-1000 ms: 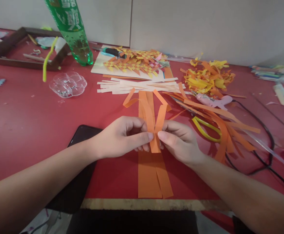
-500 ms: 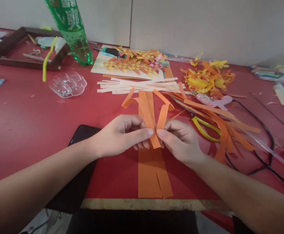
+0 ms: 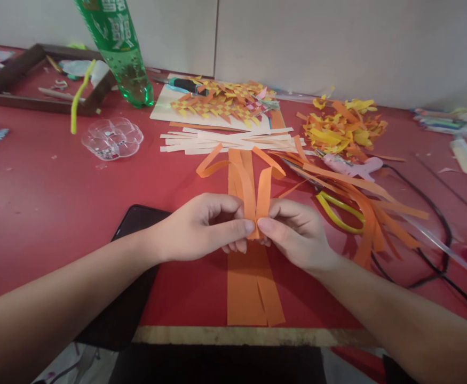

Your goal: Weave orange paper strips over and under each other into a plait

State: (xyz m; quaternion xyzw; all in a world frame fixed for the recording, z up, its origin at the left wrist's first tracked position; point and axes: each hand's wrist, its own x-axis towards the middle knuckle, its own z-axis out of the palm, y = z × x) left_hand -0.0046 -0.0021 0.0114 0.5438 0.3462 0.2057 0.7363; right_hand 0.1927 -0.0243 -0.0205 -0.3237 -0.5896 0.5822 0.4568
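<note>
Between my two hands is a piece of orange paper with two strips side by side, a left strip [image 3: 249, 194] and a right strip [image 3: 263, 193]. Both strips have a crease and bend outward at their far ends. My left hand [image 3: 213, 224] pinches the left strip near its lower end, thumb on top. My right hand [image 3: 297, 229] does the same with the right strip, the thumbtips almost touching. Whether the strips join under the thumbs I cannot tell. Flat on the table below lie longer orange paper strips [image 3: 245, 293], partly hidden by my hands.
White paper strips [image 3: 201, 140] lie ahead. Right of my hands are yellow-handled scissors [image 3: 339, 214], loose orange strips [image 3: 371, 224] and a black cord [image 3: 449, 234]. A phone [image 3: 137, 224] lies under my left forearm. A green bottle [image 3: 123, 69] and a clear palette [image 3: 112, 140] stand farther left.
The left strip has swung from a slant to nearly upright beside the right one, its lower end no longer jutting down. My left hand has shifted slightly down; both hands keep their pinch.
</note>
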